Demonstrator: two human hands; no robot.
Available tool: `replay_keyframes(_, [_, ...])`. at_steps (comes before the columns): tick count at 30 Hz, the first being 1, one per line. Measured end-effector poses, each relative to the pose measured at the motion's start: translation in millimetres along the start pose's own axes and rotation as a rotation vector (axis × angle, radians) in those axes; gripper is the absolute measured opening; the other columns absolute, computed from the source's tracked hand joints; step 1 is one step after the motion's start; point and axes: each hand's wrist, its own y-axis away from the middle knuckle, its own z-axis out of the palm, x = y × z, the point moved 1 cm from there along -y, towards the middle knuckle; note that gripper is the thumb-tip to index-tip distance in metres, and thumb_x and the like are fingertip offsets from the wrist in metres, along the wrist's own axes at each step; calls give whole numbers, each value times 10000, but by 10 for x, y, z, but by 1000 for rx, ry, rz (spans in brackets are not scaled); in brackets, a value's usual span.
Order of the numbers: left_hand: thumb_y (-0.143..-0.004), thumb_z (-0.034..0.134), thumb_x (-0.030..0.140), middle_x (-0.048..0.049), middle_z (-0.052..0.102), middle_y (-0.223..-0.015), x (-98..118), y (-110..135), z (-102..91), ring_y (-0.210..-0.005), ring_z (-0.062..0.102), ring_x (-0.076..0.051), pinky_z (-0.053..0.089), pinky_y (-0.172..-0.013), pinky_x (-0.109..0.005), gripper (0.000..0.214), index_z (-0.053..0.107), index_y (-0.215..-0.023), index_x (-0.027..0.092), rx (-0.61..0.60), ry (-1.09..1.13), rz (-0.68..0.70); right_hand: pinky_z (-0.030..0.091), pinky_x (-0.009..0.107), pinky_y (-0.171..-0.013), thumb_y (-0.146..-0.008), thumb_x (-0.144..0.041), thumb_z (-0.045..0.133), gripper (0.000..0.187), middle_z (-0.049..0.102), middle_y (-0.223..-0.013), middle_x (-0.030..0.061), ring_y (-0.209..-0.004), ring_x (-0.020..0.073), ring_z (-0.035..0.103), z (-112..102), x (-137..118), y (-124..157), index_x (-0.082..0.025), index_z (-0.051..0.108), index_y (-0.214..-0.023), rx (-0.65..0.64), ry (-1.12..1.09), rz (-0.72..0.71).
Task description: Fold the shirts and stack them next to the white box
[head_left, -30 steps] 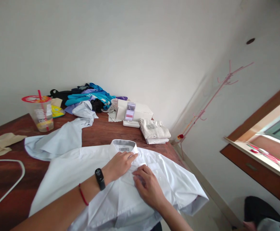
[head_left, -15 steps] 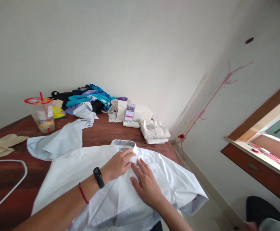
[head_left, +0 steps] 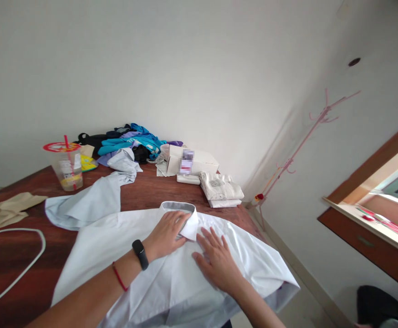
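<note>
A white short-sleeved shirt (head_left: pixel 144 291) lies spread on the table with its collar (head_left: pixel 191 226) at the far end. My left hand (head_left: pixel 167 231), wearing a black wristband, is bent over the left part of the collar, its fingers closed on the cloth; the fingertips are partly hidden. My right hand (head_left: pixel 217 259) rests flat on the shirt front just right of the collar, fingers spread and holding nothing. The right sleeve hangs past the table's edge.
Left of the shirt lie a pale blue cloth (head_left: pixel 83 207), a beige cloth (head_left: pixel 12 209) and a white cable (head_left: pixel 43 241). A plastic cup (head_left: pixel 67 171) with a straw stands behind. Farther back are piled clothes (head_left: pixel 134 143), a white box (head_left: pixel 202 159) and folded garments (head_left: pixel 221 189).
My right hand has slid slightly right, away from the collar, with its fingers spreading. The collar's right point now shows folded down beside my left hand. The view has shifted a little.
</note>
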Motion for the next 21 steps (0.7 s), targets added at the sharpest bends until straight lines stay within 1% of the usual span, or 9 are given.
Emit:
replay_keyframes(2, [-822,755,338,-119,635,-1268,4,-8,-18,-1161,570,-327,413,-1039,-510,656,477,-1404,213,-18,-9,-17,278,666,-1139,-1002,-440,481,460,491,-1517,120,-1439,361,385,-67,203,-15,-277,525,-1430,53,7,64])
replay_keyframes(4, [-801,778,465,-105,680,-1186,15,-17,-37,-1091,602,-326,391,-1035,-530,673,520,-1368,211,-58,-1,-3,376,589,-1103,-1001,-388,472,409,586,-1395,138,-1309,327,526,-141,420,-26,-235,585,-1363,109,-4,88])
replay_keyframes(6, [-840,719,544,-91,710,-1106,25,-25,-52,-1030,628,-307,385,-1022,-520,625,553,-1346,216,-77,14,14,468,503,-1019,-983,-365,496,370,656,-1234,134,-1160,297,608,-215,611,-25,-214,636,-1290,146,-21,92])
replay_keyframes(7, [-893,661,531,-82,719,-1069,27,-29,-57,-998,639,-288,394,-1005,-498,547,569,-1333,220,-72,23,12,495,470,-971,-973,-365,511,355,673,-1154,125,-1091,286,629,-248,687,-20,-210,655,-1258,148,-30,96])
replay_keyframes(9, [-984,555,429,-59,730,-979,24,-38,-64,-915,657,-244,414,-955,-440,371,605,-1289,224,-47,40,-16,510,429,-898,-957,-375,533,331,679,-1027,101,-984,267,645,-307,798,-5,-208,685,-1199,134,-45,105])
replay_keyframes(11, [-1000,538,352,-32,727,-896,15,-49,-64,-838,660,-216,419,-917,-404,287,630,-1240,225,-40,47,-45,505,399,-847,-948,-379,538,303,668,-947,81,-910,249,646,-355,858,10,-207,711,-1126,113,-63,102])
replay_keyframes(14, [-965,608,371,-10,721,-854,0,-63,-58,-809,660,-215,414,-892,-391,280,640,-1208,236,-60,30,-53,488,362,-791,-932,-362,533,256,657,-876,63,-846,229,636,-402,896,22,-193,726,-936,99,-79,97])
replay_keyframes(16, [-955,627,393,-12,726,-868,-10,-68,-50,-820,664,-222,410,-884,-390,295,639,-1208,240,-66,1,-51,475,334,-751,-914,-337,534,233,659,-846,51,-806,213,625,-420,915,21,-186,687,-826,88,-105,100])
replay_keyframes(21, [-959,619,430,-34,741,-936,-23,-69,-13,-872,668,-240,398,-890,-395,346,615,-1244,233,-81,-85,-34,438,281,-646,-919,-315,476,215,632,-739,5,-695,174,584,-426,995,-4,-187,625,-832,84,-246,137])
